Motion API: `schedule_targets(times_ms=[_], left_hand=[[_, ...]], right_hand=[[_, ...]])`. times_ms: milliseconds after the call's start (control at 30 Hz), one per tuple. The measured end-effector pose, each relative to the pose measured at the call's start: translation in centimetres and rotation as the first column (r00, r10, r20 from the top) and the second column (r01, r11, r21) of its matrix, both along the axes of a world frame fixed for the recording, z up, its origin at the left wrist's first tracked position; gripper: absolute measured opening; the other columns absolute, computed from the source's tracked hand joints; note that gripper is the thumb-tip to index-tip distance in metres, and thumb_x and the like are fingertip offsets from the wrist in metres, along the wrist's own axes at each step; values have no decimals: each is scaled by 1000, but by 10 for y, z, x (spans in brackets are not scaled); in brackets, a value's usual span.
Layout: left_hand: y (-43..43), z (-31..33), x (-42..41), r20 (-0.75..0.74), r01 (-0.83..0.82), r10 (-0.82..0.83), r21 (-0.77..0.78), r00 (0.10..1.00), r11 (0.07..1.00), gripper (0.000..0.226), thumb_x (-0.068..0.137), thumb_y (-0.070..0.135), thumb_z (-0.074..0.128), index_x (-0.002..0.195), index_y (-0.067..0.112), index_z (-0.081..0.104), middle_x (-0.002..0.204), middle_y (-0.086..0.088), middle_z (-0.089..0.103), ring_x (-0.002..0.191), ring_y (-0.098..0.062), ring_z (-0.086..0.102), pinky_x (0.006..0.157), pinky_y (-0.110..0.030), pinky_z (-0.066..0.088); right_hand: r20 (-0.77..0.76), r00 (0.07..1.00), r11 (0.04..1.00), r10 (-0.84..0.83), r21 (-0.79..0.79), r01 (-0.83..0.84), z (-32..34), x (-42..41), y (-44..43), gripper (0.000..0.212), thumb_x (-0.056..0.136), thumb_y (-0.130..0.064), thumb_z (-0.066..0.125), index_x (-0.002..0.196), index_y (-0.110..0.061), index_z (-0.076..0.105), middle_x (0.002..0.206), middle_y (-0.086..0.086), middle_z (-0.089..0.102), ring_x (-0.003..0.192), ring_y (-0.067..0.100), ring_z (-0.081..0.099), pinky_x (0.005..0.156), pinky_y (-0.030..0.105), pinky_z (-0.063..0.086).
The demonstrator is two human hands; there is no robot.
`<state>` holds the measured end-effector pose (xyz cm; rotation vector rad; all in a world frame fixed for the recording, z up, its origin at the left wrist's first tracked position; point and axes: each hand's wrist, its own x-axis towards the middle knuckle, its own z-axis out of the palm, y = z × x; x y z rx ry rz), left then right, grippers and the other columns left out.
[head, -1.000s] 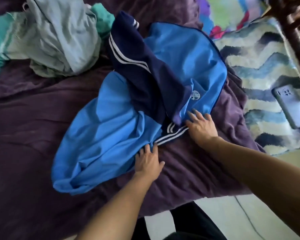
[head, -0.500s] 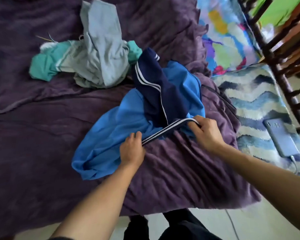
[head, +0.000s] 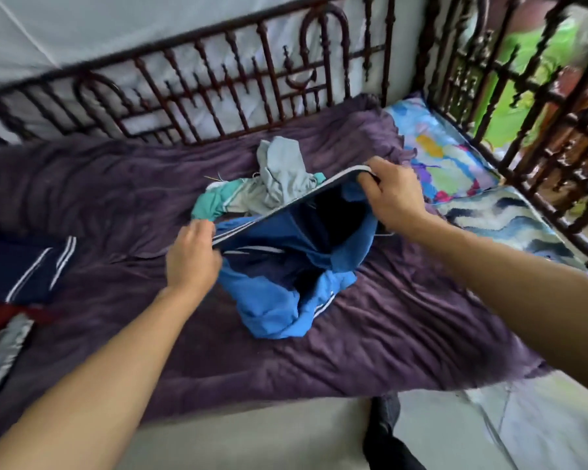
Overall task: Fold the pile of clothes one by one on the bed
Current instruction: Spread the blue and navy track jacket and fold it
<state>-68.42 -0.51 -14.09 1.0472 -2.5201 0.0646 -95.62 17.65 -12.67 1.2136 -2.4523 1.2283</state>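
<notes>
Blue garment with navy panels, in the head view: a second ago it lay spread flat on the purple blanket with both palms pressing at its near hem. Half a second ago the fingers had closed on that hem. Now it is lifted above the middle of the bed, and only its lower folds are bunched on the blanket. The left hand pinches one end of the white-striped band and the right hand curls its fingers round the other end, so both are clamped on cloth and held well apart. The band is taut between them and gives the long axis: it runs from the left hand, lower and closer to the near edge, up toward the far right corner of the bed. The body hangs below, its opening toward the camera. This looks like a shake-out before laying it flat, so folding this piece has hardly begun. The grey and teal pile just behind it, toward the far rail, is yet to be folded.
</notes>
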Motion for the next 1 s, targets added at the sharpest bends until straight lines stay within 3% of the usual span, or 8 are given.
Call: schedule_targets(times_ms=[133,267,433,533,600,700,900,1000], left_hand=[[18,79,60,-276,-44,19,-84,961,996,26,78,-1,53,103,3,60,103,-20,58,92,-41,56,74,-47,42],[39,140,98,-583,-158,206,134,786,978,26,91,1,42,108,1,61,104,-23,65,96,-38,57,77,-35,33],[55,195,139,-667,116,78,241,740,964,18,98,17,43,86,8,54,81,-14,53,75,-24,46,68,-31,33],[72,243,170,-540,204,-105,128,835,971,26,88,38,63,91,12,58,76,-13,55,71,-18,48,65,-34,38],[79,266,194,-248,158,-155,-8,956,987,42,76,30,76,110,16,56,88,-9,59,81,-24,54,72,-34,42],[65,265,234,48,45,-40,-118,998,992,48,69,9,70,112,14,51,99,-18,62,91,-39,59,75,-42,48],[39,217,304,35,-157,159,-32,987,987,17,74,5,68,83,11,56,87,-21,63,85,-41,60,67,-41,46],[21,208,319,-42,-226,223,-69,974,972,6,84,14,66,88,9,67,83,-24,65,83,-42,61,64,-40,44]], right_hand=[[-37,999,994,-37,-105,33,74,51,11,32,87,-40,42,80,-10,54,81,20,63,81,39,58,66,43,40],[-75,994,977,-74,-208,57,157,92,18,30,88,-37,42,78,-12,53,86,25,62,83,40,55,65,41,34],[-48,994,953,-101,-292,83,239,132,25,25,89,-33,43,76,-13,51,75,12,49,75,25,47,62,36,27],[-23,993,937,-116,-333,102,269,140,30,21,90,-27,43,77,-11,48,76,10,45,74,21,43,62,30,26],[-23,993,934,-115,-344,100,280,147,32,22,90,-25,43,80,-8,52,78,10,48,75,20,44,62,31,28],[-7,996,937,-92,-340,84,279,162,32,26,90,-25,44,85,-3,57,80,11,51,76,23,47,66,33,33],[-21,999,979,-26,-203,21,233,193,14,26,90,-28,46,81,-6,56,80,14,57,77,29,52,64,32,34],[-13,1000,989,-15,-150,13,210,199,-7,27,91,-30,48,83,-7,58,83,14,60,85,36,58,66,35,38]])
